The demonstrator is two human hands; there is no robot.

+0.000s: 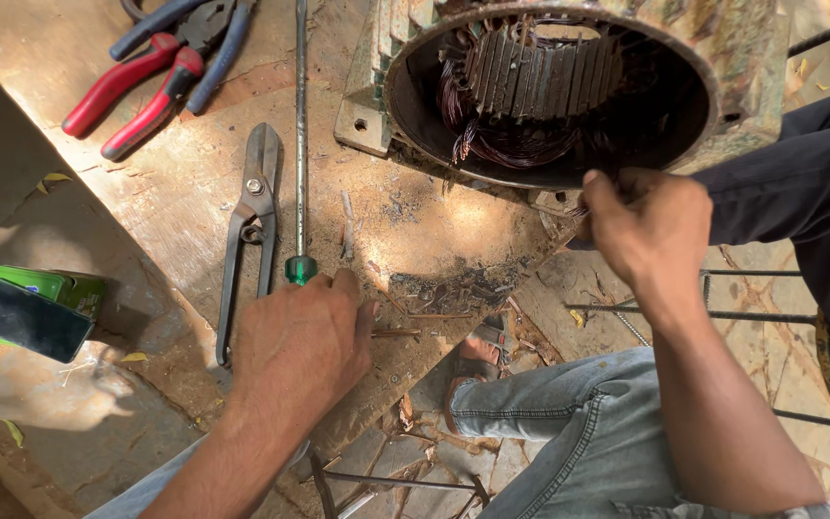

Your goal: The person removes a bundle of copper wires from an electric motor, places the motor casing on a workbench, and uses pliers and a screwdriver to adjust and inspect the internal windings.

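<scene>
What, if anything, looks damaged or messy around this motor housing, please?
Inside the motor housing, the copper windings hang loose and frayed. Wire scraps and dark debris litter the wooden board between the left hand and right hand.

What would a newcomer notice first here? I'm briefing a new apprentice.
The big round motor housing at top, its copper windings exposed, with the right hand at its lower rim. The left hand rests by a green-handled screwdriver and metal snips; red pliers lie top left.
</scene>
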